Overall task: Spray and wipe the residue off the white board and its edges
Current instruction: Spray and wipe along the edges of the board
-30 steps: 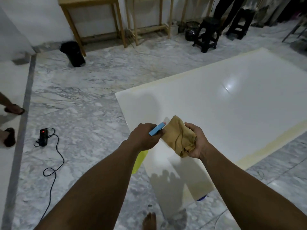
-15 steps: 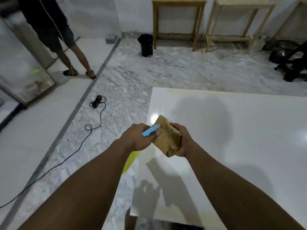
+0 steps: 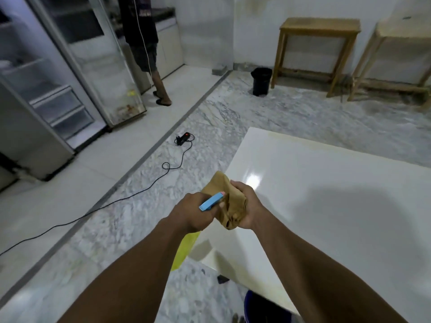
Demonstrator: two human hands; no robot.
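Observation:
A large glossy white board lies raised above the marble floor and fills the right half of the view. My left hand grips a spray bottle with a blue trigger head; its yellow-green body hangs below my wrist. The nozzle points at a tan cloth, which my right hand holds bunched up. Both hands hover over the board's left edge, close together.
A black power adapter with a red light and its cable lie on the floor to the left. A person stands by a glass cabinet. A black bin and two wooden tables stand by the far wall.
My view has swung left, bringing the person and the glass cabinet into sight. My hands stay together, still holding the bottle and cloth, now at the board's left edge.

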